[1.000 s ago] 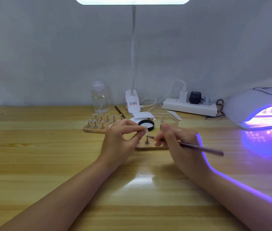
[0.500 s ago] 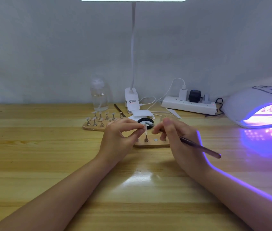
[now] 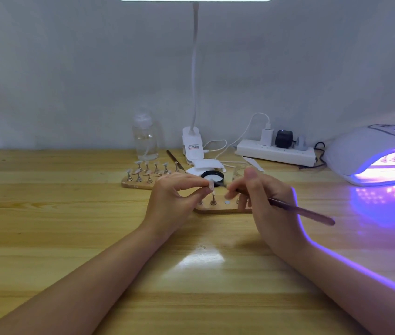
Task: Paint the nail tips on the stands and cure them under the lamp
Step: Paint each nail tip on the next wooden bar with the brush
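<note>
My left hand (image 3: 174, 199) pinches a small pale nail tip (image 3: 211, 183) between thumb and fingertips, held just above a metal stand (image 3: 213, 200) on the near wooden base (image 3: 218, 209). My right hand (image 3: 266, 201) grips a dark nail brush (image 3: 300, 211), handle pointing right, its bristle end hidden behind the fingers near the nail tip. A second wooden base (image 3: 134, 184) behind my left hand carries several stands with nail tips. The white curing lamp (image 3: 365, 153) glows purple at the right, with stands inside it.
An open black jar (image 3: 213, 176) sits just behind the hands, with a small glass cup (image 3: 238, 174) beside it. A clear bottle (image 3: 145, 139), a spare brush (image 3: 174, 159), the desk lamp's clip base (image 3: 192, 147) and a power strip (image 3: 276, 152) line the wall.
My left hand has lifted the nail tip slightly higher above its stand. My right hand has drawn the brush tip back toward the jar, the handle swinging lower to the right.
</note>
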Demonstrator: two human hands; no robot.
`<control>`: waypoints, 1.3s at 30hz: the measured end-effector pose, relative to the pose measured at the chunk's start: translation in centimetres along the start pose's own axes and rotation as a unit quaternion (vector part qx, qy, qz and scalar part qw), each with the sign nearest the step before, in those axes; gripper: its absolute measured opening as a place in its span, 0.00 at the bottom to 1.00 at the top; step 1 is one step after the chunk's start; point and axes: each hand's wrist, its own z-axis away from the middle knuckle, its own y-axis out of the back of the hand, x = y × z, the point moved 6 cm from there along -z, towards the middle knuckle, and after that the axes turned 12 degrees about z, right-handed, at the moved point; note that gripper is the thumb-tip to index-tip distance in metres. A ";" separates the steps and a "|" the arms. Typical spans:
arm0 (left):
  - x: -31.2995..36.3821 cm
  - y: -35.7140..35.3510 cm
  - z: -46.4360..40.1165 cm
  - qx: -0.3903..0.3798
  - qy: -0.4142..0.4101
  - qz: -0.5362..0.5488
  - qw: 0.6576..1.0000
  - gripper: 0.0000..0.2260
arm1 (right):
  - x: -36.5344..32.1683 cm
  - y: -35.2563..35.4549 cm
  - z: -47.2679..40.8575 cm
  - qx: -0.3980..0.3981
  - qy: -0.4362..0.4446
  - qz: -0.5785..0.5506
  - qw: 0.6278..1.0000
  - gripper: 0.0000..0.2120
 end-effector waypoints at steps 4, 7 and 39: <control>-0.3 0.0 -0.1 0.005 0.015 0.003 1.000 0.09 | 0.2 -0.3 0.0 -0.014 -0.009 0.002 1.000 0.19; -0.3 -0.1 -0.1 -0.008 0.013 -0.003 1.000 0.07 | 0.4 -0.2 0.1 -0.002 -0.018 -0.017 1.000 0.20; -0.3 0.1 -0.1 0.002 0.006 -0.036 0.999 0.09 | 0.3 -0.6 0.4 -0.024 0.011 0.040 0.999 0.19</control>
